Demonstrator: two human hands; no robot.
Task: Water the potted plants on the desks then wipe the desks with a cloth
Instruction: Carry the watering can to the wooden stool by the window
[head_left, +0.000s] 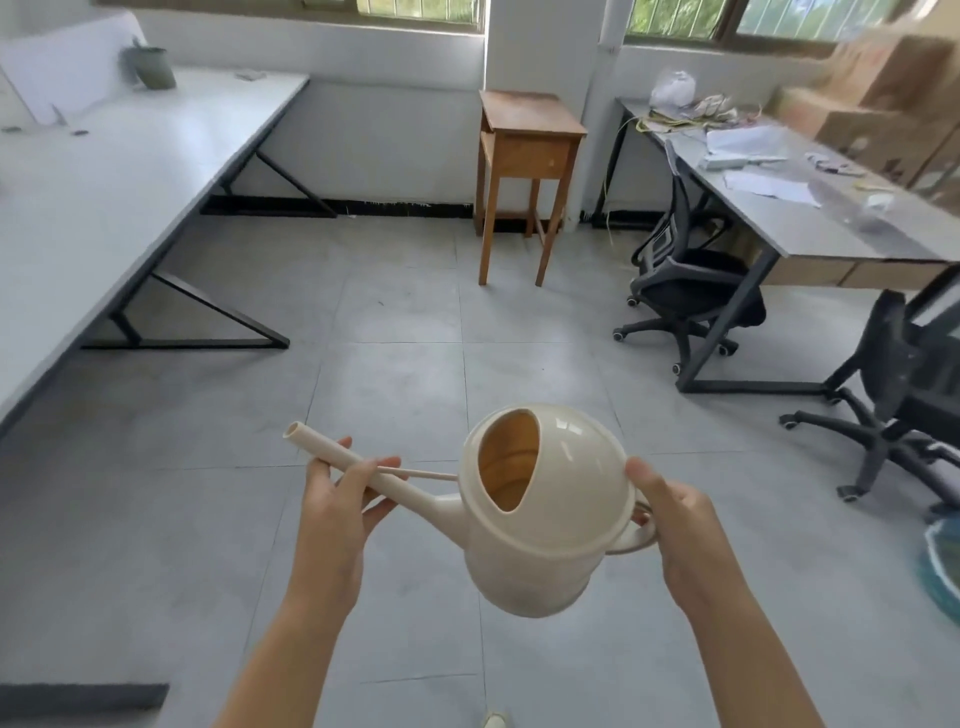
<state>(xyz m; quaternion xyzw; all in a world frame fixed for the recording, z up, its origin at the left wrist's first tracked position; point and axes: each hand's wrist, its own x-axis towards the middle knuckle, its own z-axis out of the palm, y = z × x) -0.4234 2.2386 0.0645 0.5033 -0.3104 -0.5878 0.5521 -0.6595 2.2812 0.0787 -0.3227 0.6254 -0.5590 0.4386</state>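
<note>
A cream watering can (550, 525) hangs in the air above the grey tiled floor, its long spout pointing left. My right hand (675, 530) grips the handle at the can's right side, thumb on the dome. My left hand (337, 499) holds the spout from below, fingers curled round it. A grey-green plant pot (154, 66) stands at the far end of the long white desk (104, 171) on the left. A second grey desk (810, 223) is at the right. No cloth is in view.
A small wooden table (524, 156) stands by the far wall. Two black office chairs (691, 291) (893, 395) sit by the right desk, which carries papers, a plastic bag and cardboard boxes (883, 104). A teal object (943, 566) lies at the right edge.
</note>
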